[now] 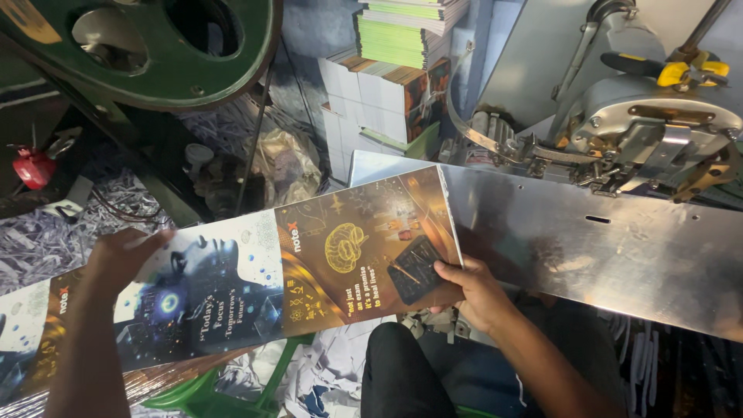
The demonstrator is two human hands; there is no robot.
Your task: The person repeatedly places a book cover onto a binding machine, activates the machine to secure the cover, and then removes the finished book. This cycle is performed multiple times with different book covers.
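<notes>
I hold a long unfolded printed booklet cover (255, 267), dark with orange and blue pictures, flat in front of me. My right hand (474, 290) grips its right end, thumb on top, near the edge of a shiny metal saddle plate (588, 248). My left hand (116, 259) rests on top of the cover's left part, fingers over the far edge. The cover's right end overlaps the left end of the metal plate. A stitching machine head (650, 139) sits above the plate at the right.
A large green flywheel (155, 54) stands at the top left. Stacks of bound booklets (391, 85) rise behind the plate. Shredded paper trimmings (46, 232) cover the floor. A green stool (209, 395) and my dark-trousered knee (402, 371) are below the cover.
</notes>
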